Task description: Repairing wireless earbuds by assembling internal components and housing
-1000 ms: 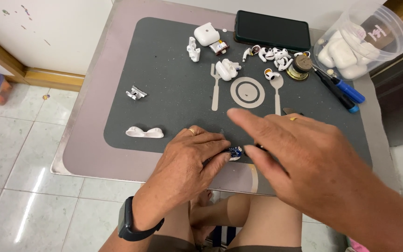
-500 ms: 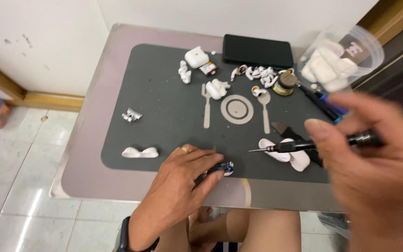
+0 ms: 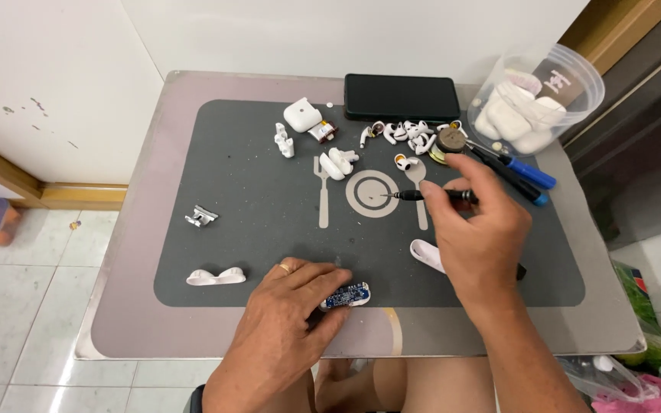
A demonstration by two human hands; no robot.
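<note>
My left hand (image 3: 288, 313) rests on the near edge of the dark grey mat (image 3: 246, 199), its fingers pinning a small blue circuit board in a white shell (image 3: 346, 295). Over the right half of the mat, my right hand (image 3: 476, 229) grips a thin black screwdriver (image 3: 430, 196). The screwdriver's tip points left, over the mat's printed plate circle. A white plastic shell piece (image 3: 424, 253) lies partly under my right hand.
White earbuds and small parts (image 3: 407, 136) lie scattered at the mat's far side, beside a white charging case (image 3: 302, 115), a black phone (image 3: 402, 97), blue-handled tools (image 3: 525, 174) and a clear tub of white cases (image 3: 537, 99). A white curved piece (image 3: 216, 276) and a metal clip (image 3: 201, 217) sit at the left.
My right hand left the circuit board, swung out to the right, picked up the screwdriver and now holds it over the mat's centre. My left hand stayed on the board.
</note>
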